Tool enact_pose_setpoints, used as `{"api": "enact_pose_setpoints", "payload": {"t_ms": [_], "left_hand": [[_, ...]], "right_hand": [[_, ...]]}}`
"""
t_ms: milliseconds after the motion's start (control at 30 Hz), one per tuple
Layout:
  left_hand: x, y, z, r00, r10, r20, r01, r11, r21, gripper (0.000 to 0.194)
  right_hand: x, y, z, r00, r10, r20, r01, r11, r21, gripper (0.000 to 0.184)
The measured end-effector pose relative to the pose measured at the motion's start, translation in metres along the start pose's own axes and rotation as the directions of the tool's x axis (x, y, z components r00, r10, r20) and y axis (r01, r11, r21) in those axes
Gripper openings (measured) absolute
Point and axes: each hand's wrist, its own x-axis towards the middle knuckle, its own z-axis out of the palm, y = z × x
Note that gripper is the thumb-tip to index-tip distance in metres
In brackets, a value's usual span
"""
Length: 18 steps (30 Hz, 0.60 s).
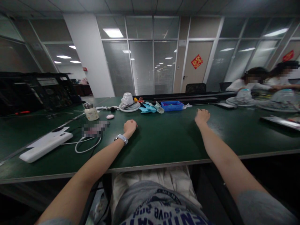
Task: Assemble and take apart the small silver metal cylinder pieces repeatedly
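My left hand (130,126), with a watch (122,139) on its wrist, rests on the green table (161,140) with its fingers curled into a loose fist. Nothing shows in it. Further right, my right hand (202,116) also lies on the table, fingers curled in and no object visible. Between and beyond the hands are light-blue fan blades (150,107), a blue tray (172,106) with small parts, and a white fan base with a round grille (128,103). A pink oval object (110,117) lies left of my left hand.
At the left are a cream jar (91,112), a white power bank (47,147) with a looped white cable (87,151), and a pixelated phone-like item. Black racks (47,90) stand beyond. Two people sit at the far right near clear domed covers (245,95) and a flat device (281,122).
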Motion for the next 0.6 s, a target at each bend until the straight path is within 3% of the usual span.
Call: {"api": "enact_pose_setpoints", "payload": {"t_ms": [200,400,600], "left_hand": [[0.000,0.000,0.000,1.000,0.003,0.003,-0.003,1.000,-0.006,0.027],[0.002,-0.003,0.001,1.000,0.012,0.004,-0.012,1.000,-0.014,0.026],[0.002,-0.002,0.001,1.000,0.014,0.005,-0.014,1.000,-0.008,0.026]], "right_hand": [[-0.004,-0.008,-0.004,0.998,0.053,0.018,-0.055,0.992,0.111,0.038],[-0.004,-0.013,-0.003,0.982,0.035,0.184,-0.051,0.995,0.087,0.028],[-0.004,-0.013,0.001,0.978,-0.002,0.207,-0.014,0.997,0.078,0.031]]}}
